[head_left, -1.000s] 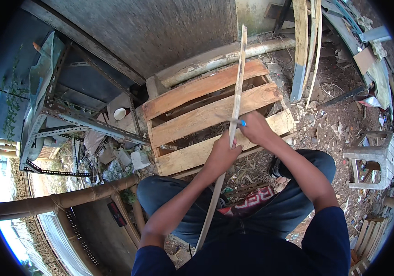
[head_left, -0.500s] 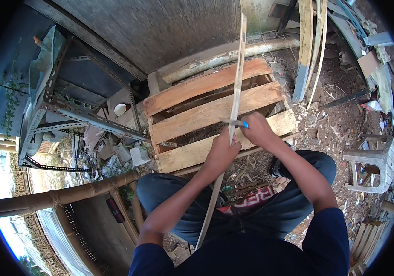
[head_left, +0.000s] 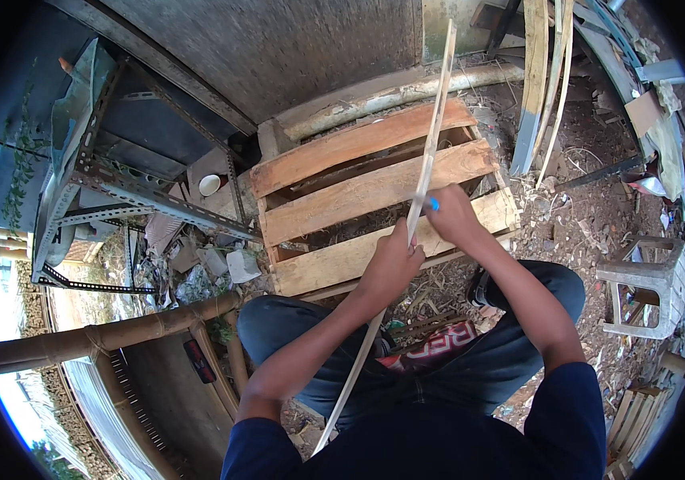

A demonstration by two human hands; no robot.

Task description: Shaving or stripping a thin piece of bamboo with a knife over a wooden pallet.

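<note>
A long, thin wooden or bamboo strip (head_left: 440, 104) runs from near my lap up past the far side of the slatted wooden crate. My left hand (head_left: 390, 264) is closed around its middle, above the crate's near slat. Just beyond, on the right, my right hand (head_left: 453, 214) grips a knife (head_left: 434, 205) by its handle, of which a bit of blue shows. The blade lies against or across the strip and is smeared by motion, so its exact contact is unclear. Beneath both hands lies the wooden crate (head_left: 382, 188) with gaps between its slats.
Left of the crate stands a perforated metal frame (head_left: 158, 210) with a white cup (head_left: 210, 186) beyond it. A bamboo pole (head_left: 142, 330) crosses the lower left. On the right sits a grey plastic stool (head_left: 646, 280). Long boards (head_left: 533, 88) lean at the far right.
The strip's far end has swung right and its near end left, and it looks slightly bowed. The right hand and knife have shifted a little right and away from me.
</note>
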